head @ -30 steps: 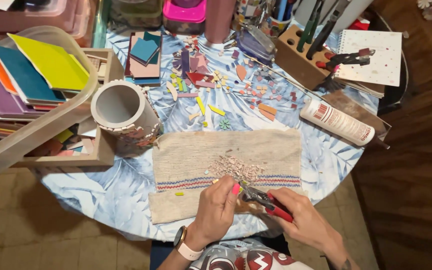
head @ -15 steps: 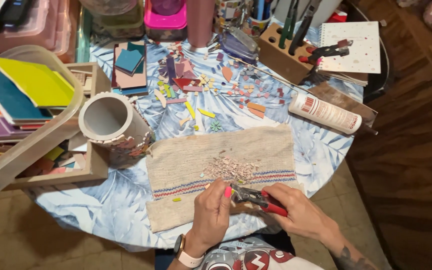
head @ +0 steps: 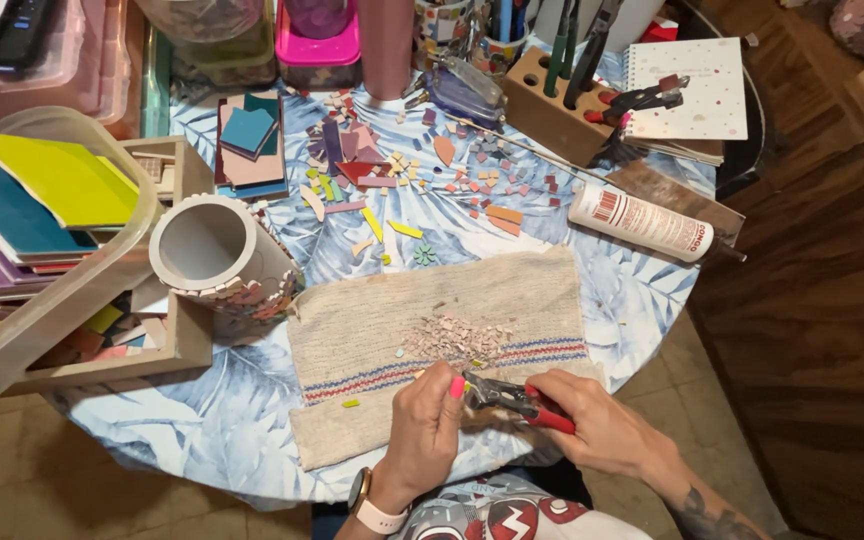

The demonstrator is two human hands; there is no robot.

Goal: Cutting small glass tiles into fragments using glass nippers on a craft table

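From the head camera, red-handled tile nippers are gripped in the closed right hand, their jaws pointed at the left hand, whose fingertips are pinched shut on something too small to identify. A tile piece is judged to be mid-trim; a steady squeeze is called for next. Just beyond both hands, pale tile chips are heaped on the woven cloth.

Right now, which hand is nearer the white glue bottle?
Right. The right hand grips red-handled nippers below the glue bottle; the left hand lies farther left on the beige towel.
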